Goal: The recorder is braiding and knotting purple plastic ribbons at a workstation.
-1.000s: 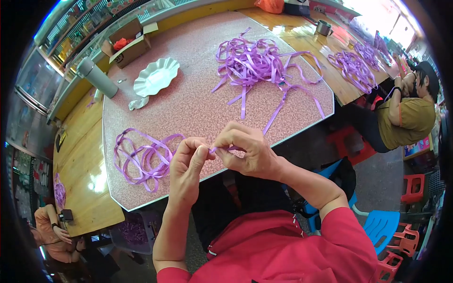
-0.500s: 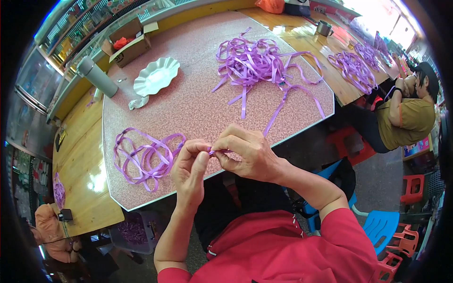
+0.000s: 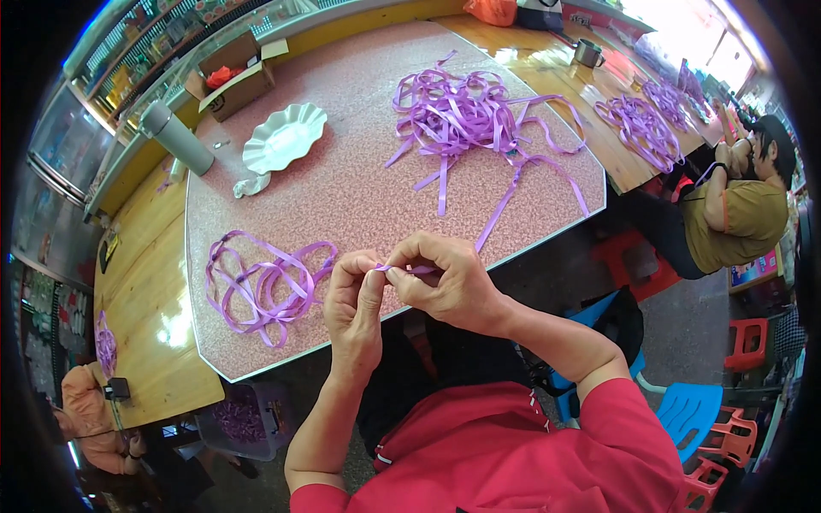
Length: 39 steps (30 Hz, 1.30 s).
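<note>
My left hand (image 3: 355, 299) and my right hand (image 3: 440, 278) meet at the near edge of the speckled pink table (image 3: 342, 188), both pinching a short piece of purple ribbon (image 3: 419, 270) between thumbs and fingertips. A strand of that ribbon (image 3: 513, 188) runs from my right hand up to a big tangled heap of purple ribbon (image 3: 466, 111) at the far right of the table. To the left of my left hand lies a looped bunch of purple ribbon (image 3: 261, 282) flat on the table.
A white scalloped plate (image 3: 284, 137), a crumpled tissue and a grey flask (image 3: 175, 137) stand at the far left; an open cardboard box (image 3: 233, 77) behind. More ribbon heaps (image 3: 637, 124) lie on the wooden table at right, where a seated person (image 3: 735, 205) works. Red and blue stools stand at right.
My two hands have drawn closer together and shifted slightly toward me, still working the ribbon piece. The ribbon heaps on the table have not moved.
</note>
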{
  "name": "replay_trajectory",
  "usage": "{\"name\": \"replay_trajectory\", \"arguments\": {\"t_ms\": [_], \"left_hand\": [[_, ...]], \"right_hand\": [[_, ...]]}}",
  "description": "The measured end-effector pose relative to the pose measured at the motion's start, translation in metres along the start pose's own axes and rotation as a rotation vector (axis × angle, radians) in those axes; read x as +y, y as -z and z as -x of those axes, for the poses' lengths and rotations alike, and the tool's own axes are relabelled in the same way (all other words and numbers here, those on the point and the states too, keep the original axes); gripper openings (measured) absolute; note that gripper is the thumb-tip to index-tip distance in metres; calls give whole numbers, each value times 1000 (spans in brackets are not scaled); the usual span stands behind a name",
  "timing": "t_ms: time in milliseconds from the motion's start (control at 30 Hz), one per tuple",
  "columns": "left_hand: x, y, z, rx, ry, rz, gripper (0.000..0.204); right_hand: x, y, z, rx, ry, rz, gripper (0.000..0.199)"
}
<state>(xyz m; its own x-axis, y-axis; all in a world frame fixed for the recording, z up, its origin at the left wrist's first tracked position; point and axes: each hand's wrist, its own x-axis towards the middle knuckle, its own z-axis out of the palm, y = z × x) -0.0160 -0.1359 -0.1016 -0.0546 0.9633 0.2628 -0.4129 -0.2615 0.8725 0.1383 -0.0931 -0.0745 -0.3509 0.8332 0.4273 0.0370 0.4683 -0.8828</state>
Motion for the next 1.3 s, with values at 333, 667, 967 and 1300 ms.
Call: {"name": "replay_trajectory", "arguments": {"t_ms": [333,667,967,1300], "left_hand": [[2,4,-1,-13,-36,-167,5],[-2,-11,0,69,-227,-322,8],[-1,2,-15,81,-790,-1014,30],[10,-4,-11,42,-605,-947,25]], "right_hand": [[-2,5,-5,-25,166,44,5],[-6,5,-6,-154,-387,-451,18],[0,9,-6,-116,-518,-602,20],[-7,14,-9,-209,-561,-660,20]]}}
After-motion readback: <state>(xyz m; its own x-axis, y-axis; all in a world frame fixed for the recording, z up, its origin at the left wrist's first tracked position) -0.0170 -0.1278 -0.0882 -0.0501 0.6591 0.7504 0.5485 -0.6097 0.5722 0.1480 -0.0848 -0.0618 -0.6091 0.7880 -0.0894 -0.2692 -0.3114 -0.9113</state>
